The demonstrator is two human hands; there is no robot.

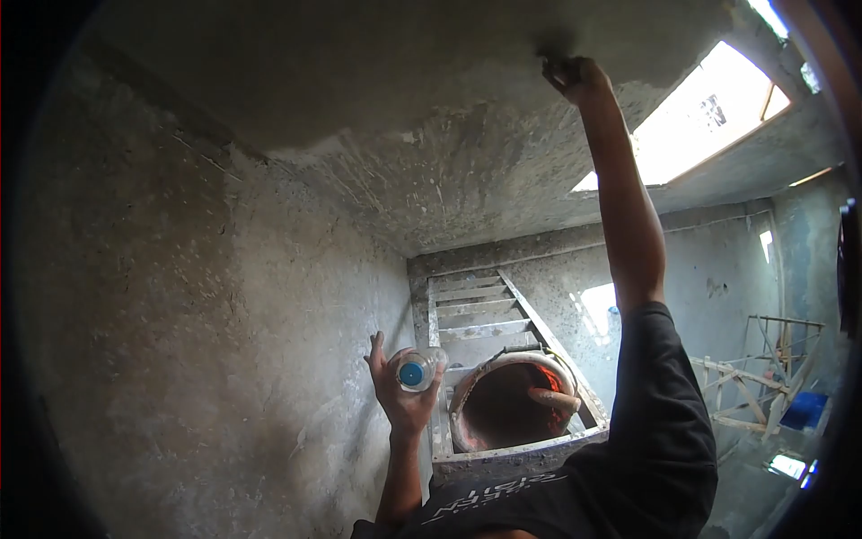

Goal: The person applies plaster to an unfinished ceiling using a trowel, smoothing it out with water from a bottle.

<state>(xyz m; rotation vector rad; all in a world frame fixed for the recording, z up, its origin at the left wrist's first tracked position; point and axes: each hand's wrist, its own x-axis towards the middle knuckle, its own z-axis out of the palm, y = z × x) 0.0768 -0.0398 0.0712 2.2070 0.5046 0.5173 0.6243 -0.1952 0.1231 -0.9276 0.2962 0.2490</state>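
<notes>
Bottle (417,370) sits low and centre in the frame, blue cap end-on to the camera, clasped in the raised left hand (404,386). Far above, upper right, the right hand (575,76) closes on a dark tool I cannot identify, pressed to the ceiling (404,135). A bucket (512,404) stands just right of the bottle.

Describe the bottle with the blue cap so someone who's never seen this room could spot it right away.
Start at the metal ladder-like frame running along the back wall, with a round orange-lined bucket resting in it. Just left of that bucket, the left hand holds up a small clear plastic bottle. Its bright blue cap, turned toward the camera, sets it apart in the grey plaster surroundings.
</notes>
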